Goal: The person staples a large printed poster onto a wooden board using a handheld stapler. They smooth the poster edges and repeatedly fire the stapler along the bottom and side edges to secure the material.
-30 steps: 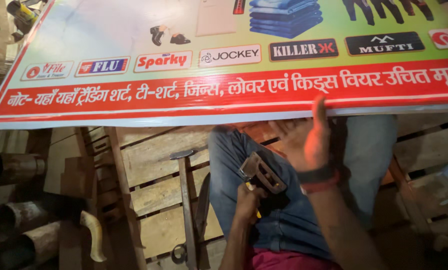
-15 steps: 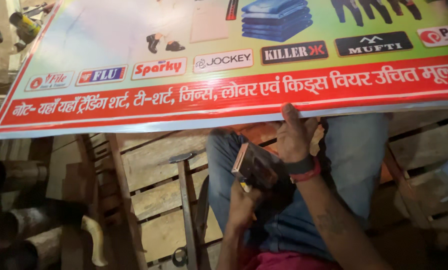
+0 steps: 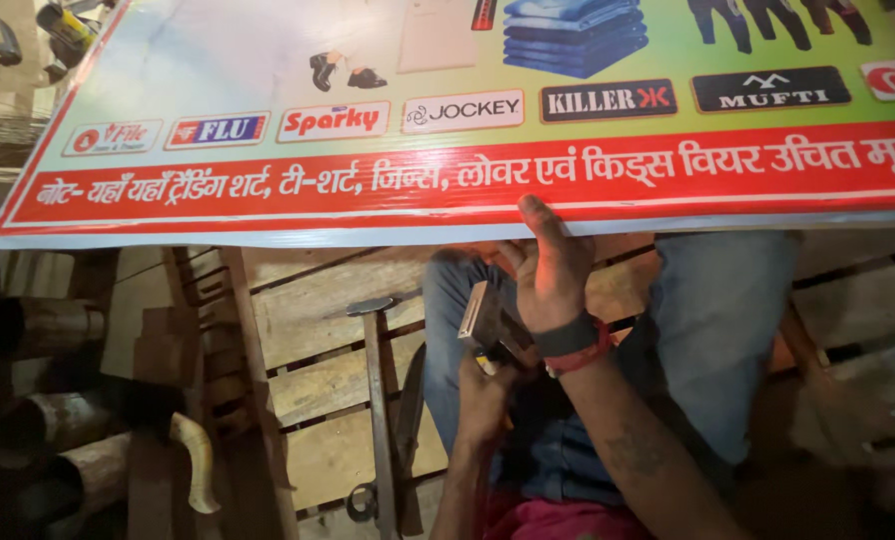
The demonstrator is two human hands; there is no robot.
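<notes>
Under the banner (image 3: 448,130) edge, right hand (image 3: 553,270) grips its long lower rim from below; left hand (image 3: 483,385), nearer the lap, clasps a hammer (image 3: 488,325) beside it

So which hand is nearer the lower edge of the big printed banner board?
Right. The right hand grips the printed banner board at its lower edge, fingers over the red strip. The left hand sits lower, holding a metal-headed tool under the board.
</notes>
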